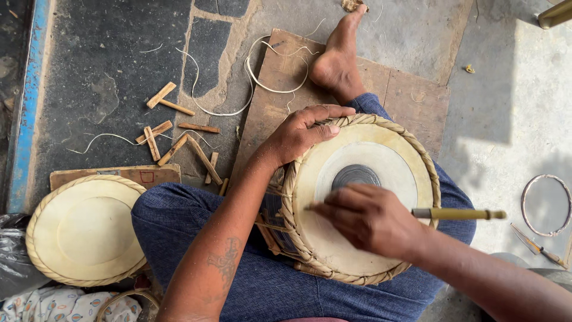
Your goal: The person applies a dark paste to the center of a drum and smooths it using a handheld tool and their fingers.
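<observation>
Fingers of left hand curled over braided rim of tabla drum, centre frame; right hand pinching wooden-handled tool on drumhead. Bare grey stone floor at right edge, wooden pegs scattered upper left.

Two hands, one bare foot, two drum heads, one wooden-handled tool, about nine wooden pegs, one ring.

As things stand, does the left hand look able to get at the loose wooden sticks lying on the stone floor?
Probably yes. The left hand grips the drum rim on the side facing the wooden sticks, and only bare floor and a board edge lie between. It would have to let go of the rim first.
</observation>
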